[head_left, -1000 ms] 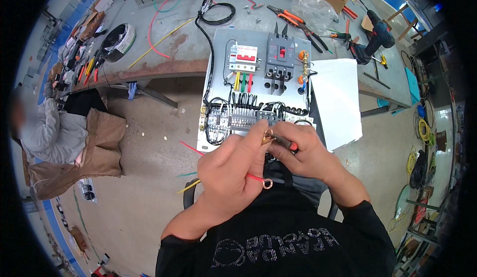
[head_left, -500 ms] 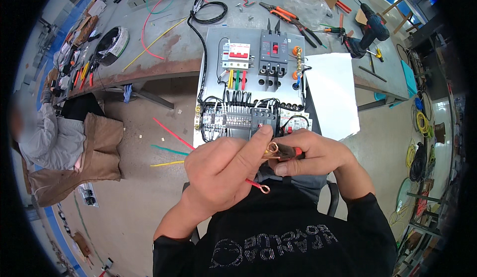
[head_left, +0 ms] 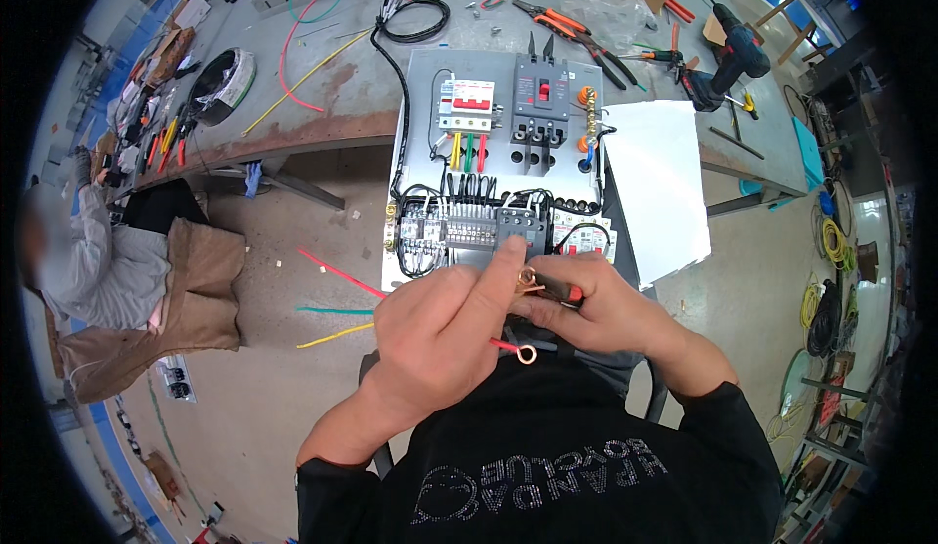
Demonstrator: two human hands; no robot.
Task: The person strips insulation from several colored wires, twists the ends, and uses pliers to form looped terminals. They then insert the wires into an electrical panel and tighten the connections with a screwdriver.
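Observation:
My left hand (head_left: 435,334) is closed round a red wire (head_left: 337,272), a green wire (head_left: 334,311) and a yellow wire (head_left: 332,336), whose tails stick out to its left. Below its fingers the red wire ends in a bare copper ring (head_left: 528,355). Another copper loop (head_left: 528,276) shows at the fingertips, between both hands. My right hand (head_left: 611,310) grips pliers (head_left: 559,290) with dark metal jaws and a bit of red handle. The jaws are close to that loop; whether they clamp it is hard to see. Just beyond lies a wired electrical panel (head_left: 420,85) with breakers and terminal blocks.
Against the panel's right side lies a white sheet (head_left: 655,192). On the grey workbench (head_left: 332,95) are orange-handled pliers (head_left: 562,21), a cordless drill (head_left: 728,61), a black cable coil (head_left: 415,21) and loose wires. At the left sits another person (head_left: 103,261).
Both hands have shifted slightly, and the copper loop at the fingertips sits a little higher and further left. The ring on the red wire has moved up and right.

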